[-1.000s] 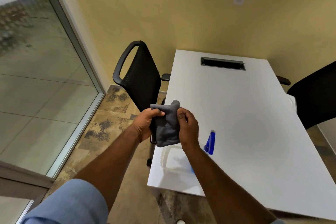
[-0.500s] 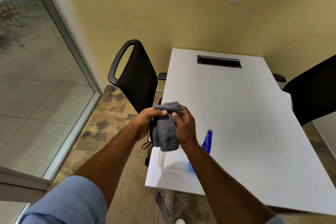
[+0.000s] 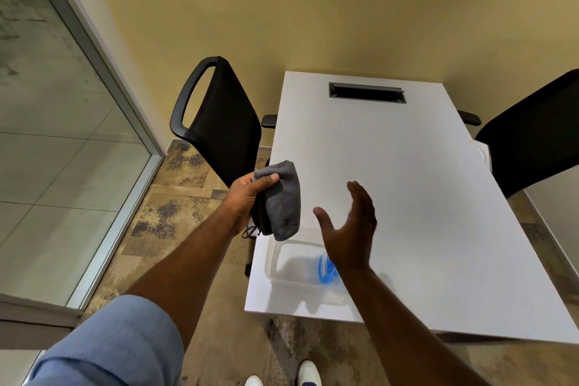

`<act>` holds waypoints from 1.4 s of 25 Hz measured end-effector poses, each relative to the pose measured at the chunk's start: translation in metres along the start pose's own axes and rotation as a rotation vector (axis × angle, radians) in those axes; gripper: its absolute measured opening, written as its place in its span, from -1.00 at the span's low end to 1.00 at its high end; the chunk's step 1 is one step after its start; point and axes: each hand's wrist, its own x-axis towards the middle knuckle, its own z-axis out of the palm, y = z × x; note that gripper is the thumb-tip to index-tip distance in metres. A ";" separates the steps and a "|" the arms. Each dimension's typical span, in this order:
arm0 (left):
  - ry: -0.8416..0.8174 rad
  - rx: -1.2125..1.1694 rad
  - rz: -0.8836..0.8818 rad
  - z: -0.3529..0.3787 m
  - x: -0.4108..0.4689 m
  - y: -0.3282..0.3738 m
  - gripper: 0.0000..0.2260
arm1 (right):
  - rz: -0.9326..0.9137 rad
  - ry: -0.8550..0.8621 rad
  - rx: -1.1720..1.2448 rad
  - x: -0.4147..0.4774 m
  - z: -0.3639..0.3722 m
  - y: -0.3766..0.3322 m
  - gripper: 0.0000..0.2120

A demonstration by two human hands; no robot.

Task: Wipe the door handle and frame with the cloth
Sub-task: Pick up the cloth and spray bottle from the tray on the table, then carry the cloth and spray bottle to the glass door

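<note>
A folded grey cloth (image 3: pixel 282 204) hangs from my left hand (image 3: pixel 247 197), which grips its upper edge by the near-left corner of the white table. My right hand (image 3: pixel 349 229) is apart from the cloth, fingers spread, palm turned left, above the table. A glass panel with a metal frame (image 3: pixel 109 78) runs along the left. No door handle is in view.
On the white table (image 3: pixel 407 197) stands a clear plastic tub (image 3: pixel 297 266) with a blue spray bottle (image 3: pixel 326 269) behind my right wrist. A black chair (image 3: pixel 225 122) stands left of the table, another (image 3: pixel 532 135) at the right. Patterned floor lies between glass and table.
My right hand has let go of the cloth and moved right with fingers spread. The left hand keeps the cloth.
</note>
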 end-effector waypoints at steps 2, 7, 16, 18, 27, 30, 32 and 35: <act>-0.012 -0.022 -0.021 -0.001 0.001 -0.002 -0.74 | 0.122 -0.067 0.091 -0.017 -0.008 0.022 -0.16; -0.025 -0.055 -0.057 0.004 -0.001 -0.003 -0.79 | 0.277 -0.270 0.198 -0.051 -0.005 0.053 -0.05; -0.122 0.038 -0.065 -0.002 -0.012 0.006 -0.69 | 0.379 -0.176 0.246 -0.033 0.018 0.060 -0.73; -0.119 0.059 -0.035 -0.004 -0.012 0.017 -0.69 | 0.307 -0.160 0.242 -0.027 0.014 0.051 -0.84; -0.149 0.081 0.189 0.014 -0.010 0.131 -0.66 | -0.152 -0.058 0.313 0.044 -0.030 -0.072 -0.85; -0.174 0.077 0.262 0.029 -0.012 0.180 -0.61 | -0.252 -0.086 0.306 0.073 -0.049 -0.121 -0.77; -0.200 0.085 0.310 0.040 -0.016 0.213 -0.65 | -0.276 -0.084 0.324 0.091 -0.061 -0.151 -0.70; -0.247 0.088 0.388 0.055 -0.027 0.252 -0.71 | -0.263 -0.089 0.322 0.111 -0.077 -0.189 -0.74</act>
